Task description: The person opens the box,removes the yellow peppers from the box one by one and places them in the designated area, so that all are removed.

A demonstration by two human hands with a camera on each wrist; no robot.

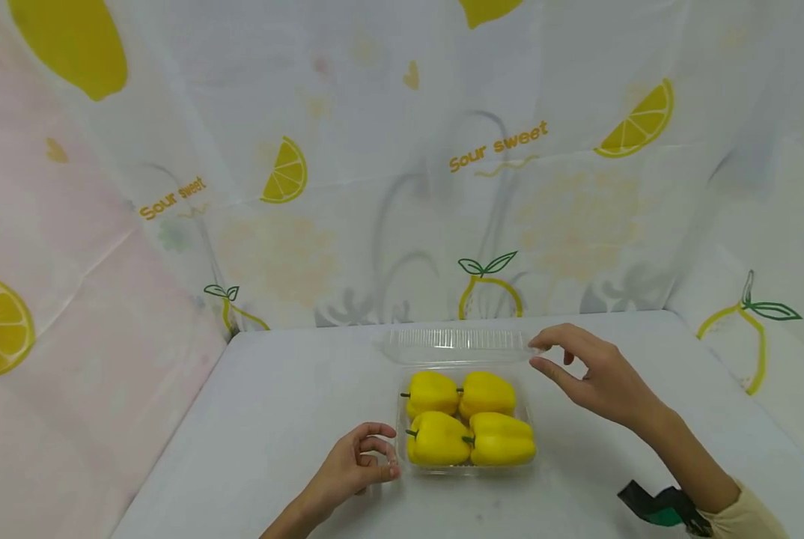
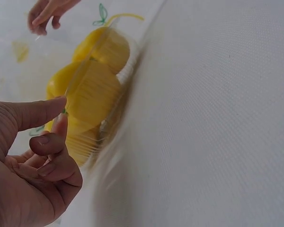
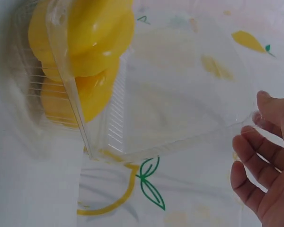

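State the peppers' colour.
All four peppers are yellow; clearest in the head view.

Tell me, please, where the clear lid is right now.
In the head view, the clear lid is raised just behind the four yellow peppers, its right end pinched by the right hand.

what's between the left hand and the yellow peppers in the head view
The left wall of the clear container: in the head view, the left hand is at its edge and the yellow peppers sit inside.
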